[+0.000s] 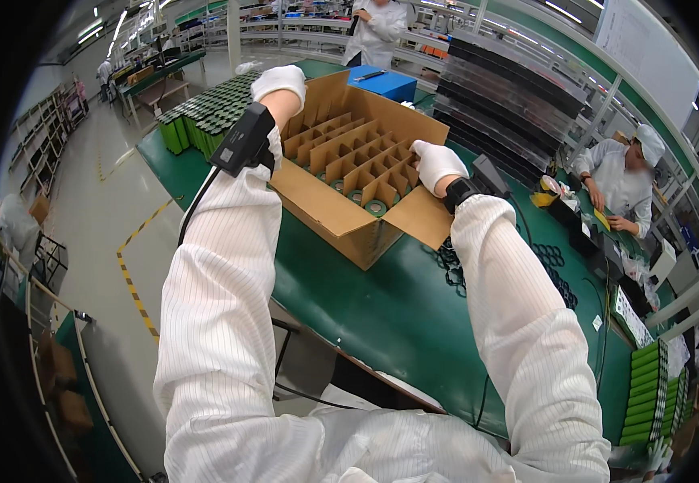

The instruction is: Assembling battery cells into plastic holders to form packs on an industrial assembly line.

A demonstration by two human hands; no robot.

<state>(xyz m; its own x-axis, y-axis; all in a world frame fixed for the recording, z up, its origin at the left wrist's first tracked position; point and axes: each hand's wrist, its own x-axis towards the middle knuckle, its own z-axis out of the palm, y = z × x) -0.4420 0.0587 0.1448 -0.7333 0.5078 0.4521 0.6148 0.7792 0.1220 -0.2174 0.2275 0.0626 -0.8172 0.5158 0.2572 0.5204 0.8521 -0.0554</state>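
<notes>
An open cardboard box (317,208) stands on the green table in front of me with its flaps spread. A cardboard divider grid (352,160) sits inside it, and green-edged cylindrical battery cells (376,208) show in the nearest compartments. My right hand (439,164), in a white glove, is closed at the right end of the grid, thumb and forefinger pinching a divider strip. Over the box's far left corner, my gloved left hand (282,85) is bent downward, its fingers hidden behind the back of the hand. Beside it stands a large block of green battery cells (212,109).
A blue box (385,83) with a dark tool on top lies behind the carton. Stacked black trays (502,101) rise at the back right. Black plastic cell holders (451,267) lie right of the carton. A co-worker (624,181) sits at the right; more green cells (647,390) stand lower right.
</notes>
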